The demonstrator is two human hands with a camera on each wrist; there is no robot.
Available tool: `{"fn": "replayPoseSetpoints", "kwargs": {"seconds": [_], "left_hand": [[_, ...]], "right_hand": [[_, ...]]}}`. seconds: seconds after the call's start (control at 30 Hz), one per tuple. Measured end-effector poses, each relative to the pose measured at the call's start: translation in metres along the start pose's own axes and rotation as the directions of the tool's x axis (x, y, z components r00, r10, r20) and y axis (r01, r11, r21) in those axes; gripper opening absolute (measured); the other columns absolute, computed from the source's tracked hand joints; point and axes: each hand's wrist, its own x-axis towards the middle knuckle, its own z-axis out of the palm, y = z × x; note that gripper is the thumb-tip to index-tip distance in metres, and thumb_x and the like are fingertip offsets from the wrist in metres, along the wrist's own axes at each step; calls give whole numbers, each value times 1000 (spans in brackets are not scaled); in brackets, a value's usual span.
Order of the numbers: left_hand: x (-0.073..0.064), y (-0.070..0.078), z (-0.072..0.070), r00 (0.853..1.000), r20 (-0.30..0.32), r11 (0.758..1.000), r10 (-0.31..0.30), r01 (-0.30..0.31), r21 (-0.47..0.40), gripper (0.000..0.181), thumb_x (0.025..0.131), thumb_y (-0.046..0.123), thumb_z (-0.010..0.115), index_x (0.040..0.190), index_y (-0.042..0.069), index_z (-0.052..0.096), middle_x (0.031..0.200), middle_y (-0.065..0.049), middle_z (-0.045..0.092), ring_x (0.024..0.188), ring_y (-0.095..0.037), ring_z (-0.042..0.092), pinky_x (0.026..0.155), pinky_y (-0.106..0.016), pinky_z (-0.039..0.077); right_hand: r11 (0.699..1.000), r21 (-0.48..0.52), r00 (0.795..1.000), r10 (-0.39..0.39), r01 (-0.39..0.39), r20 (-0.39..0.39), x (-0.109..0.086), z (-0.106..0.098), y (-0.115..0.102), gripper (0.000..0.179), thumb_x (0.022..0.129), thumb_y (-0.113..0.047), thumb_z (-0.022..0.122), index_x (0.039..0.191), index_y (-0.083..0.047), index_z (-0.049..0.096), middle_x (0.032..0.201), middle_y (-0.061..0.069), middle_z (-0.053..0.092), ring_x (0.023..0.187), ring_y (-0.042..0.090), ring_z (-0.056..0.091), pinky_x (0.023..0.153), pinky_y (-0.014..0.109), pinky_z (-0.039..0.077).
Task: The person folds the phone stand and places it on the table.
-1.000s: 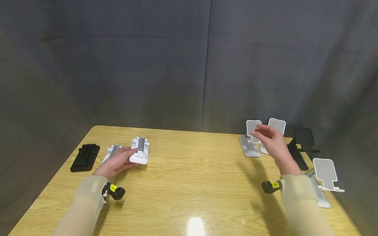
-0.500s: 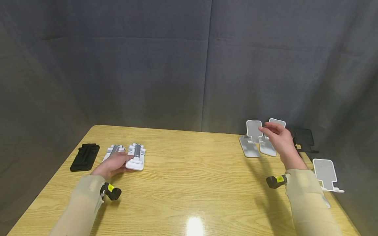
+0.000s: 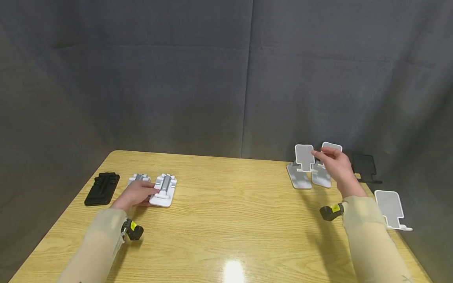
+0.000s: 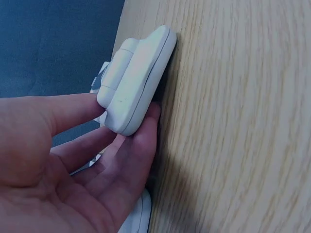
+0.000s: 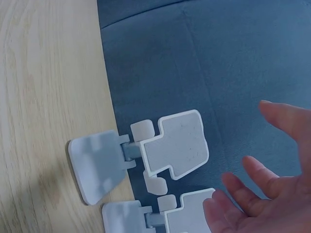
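My left hand (image 3: 136, 193) holds a folded white phone stand (image 3: 163, 190) at the table's left side. In the left wrist view its thumb lies on top and its fingers reach under the stand's edge, close over the wood. Beside it, partly hidden by this hand, lies another folded white phone stand (image 3: 139, 177). My right hand (image 3: 337, 167) hovers with loosely spread fingers, holding nothing, near two unfolded white phone stands at the back right. In the right wrist view one unfolded stand (image 5: 177, 145) is apart from the fingers, while the other (image 5: 187, 213) is overlapped by them.
A folded black phone stand (image 3: 102, 188) lies at the far left. Along the right edge are an unfolded black stand (image 3: 364, 167) and another unfolded white one (image 3: 389, 208), partly behind the right arm. A dark curtain (image 3: 198, 78) hangs behind the table.
My left hand has lowered the folded white phone stand toward the table and slightly leftward. The right hand has drawn to the right, away from the leftmost unfolded stand.
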Motion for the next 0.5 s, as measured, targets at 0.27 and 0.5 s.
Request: {"fn": "replayPoseSetpoints", "kwargs": {"seconds": [0.27, 0.5], "left_hand": [[3, -4, -3, 999, -42, 999, -33, 33, 7, 50, 100, 16, 63, 138, -15, 51, 130, -31, 55, 88, -23, 62, 68, -29, 60], [2, -3, -3, 998, -64, 998, -21, 25, 56, 47, 99, 16, 64, 134, -15, 55, 124, -30, 59, 83, -23, 64, 66, -31, 60]], "right_hand": [[997, -68, 997, 33, -29, 71, 10, -1, 3, 87, 100, -54, 56, 157, 4, 25, 159, 30, 25, 144, 48, 26, 116, 62, 26], [988, -133, 982, 101, -81, 157, 21, 3, 6, 90, 102, -52, 52, 158, 8, 15, 162, 33, 14, 148, 50, 16, 118, 62, 19]]}}
